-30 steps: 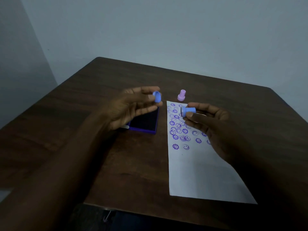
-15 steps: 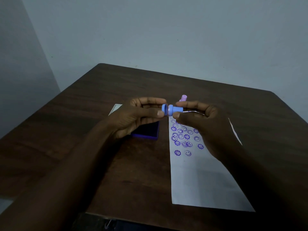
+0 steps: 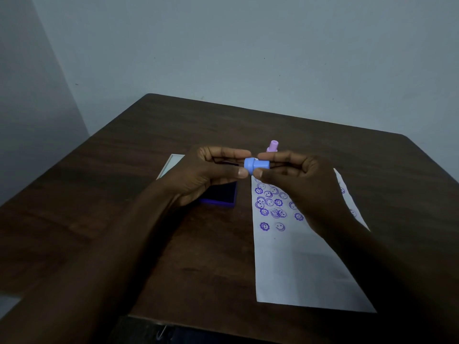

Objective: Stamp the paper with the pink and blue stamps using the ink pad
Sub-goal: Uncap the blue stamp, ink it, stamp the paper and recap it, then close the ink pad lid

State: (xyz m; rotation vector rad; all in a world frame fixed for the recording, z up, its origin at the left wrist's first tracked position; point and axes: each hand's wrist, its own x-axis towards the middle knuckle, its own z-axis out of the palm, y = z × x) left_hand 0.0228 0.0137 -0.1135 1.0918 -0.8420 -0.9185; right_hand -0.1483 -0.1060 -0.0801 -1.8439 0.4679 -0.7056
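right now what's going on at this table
A person holds the blue stamp sideways above the table, its cap in the left hand and its body in the right hand. The pink stamp stands behind. The ink pad lies open beside the paper, already covered in purple prints.

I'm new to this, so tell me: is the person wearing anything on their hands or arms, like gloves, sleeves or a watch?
No. The left hand and right hand are bare, with no gloves, rings or watch showing. Both forearms are uncovered as far as the frame's bottom edge, so no sleeves are visible. The fingernails look short and unpainted.
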